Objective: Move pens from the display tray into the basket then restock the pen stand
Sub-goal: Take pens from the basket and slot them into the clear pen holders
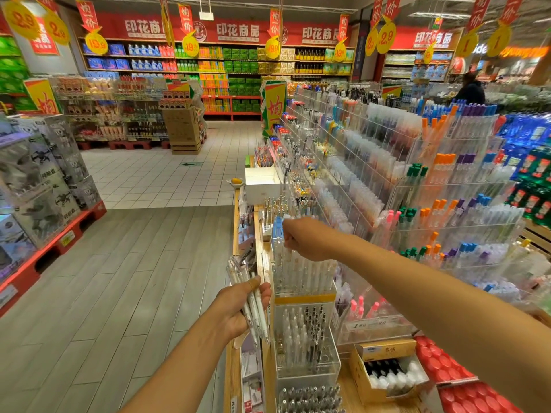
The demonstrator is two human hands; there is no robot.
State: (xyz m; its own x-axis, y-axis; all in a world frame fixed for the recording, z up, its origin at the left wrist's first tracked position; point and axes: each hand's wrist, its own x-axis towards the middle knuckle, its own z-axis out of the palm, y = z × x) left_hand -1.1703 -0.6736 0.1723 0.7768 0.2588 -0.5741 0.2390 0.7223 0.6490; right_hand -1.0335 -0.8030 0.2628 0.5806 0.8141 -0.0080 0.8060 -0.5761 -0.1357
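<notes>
My left hand (238,308) grips a bundle of white pens (252,296) beside the left edge of the display. My right hand (304,238) is curled, knuckles up, at the top of a clear acrylic pen stand (301,272) that holds upright white pens. Whether its fingers pinch a pen there I cannot tell. A lower clear stand (307,341) with white and black pens sits just in front. No basket shows in the head view.
Tiered clear racks of coloured pens (432,204) fill the right side. A yellow box of black and white bottles (387,371) sits at lower right, red trays (453,377) beside it. An open aisle floor (119,263) lies left, a person (471,87) stands far back.
</notes>
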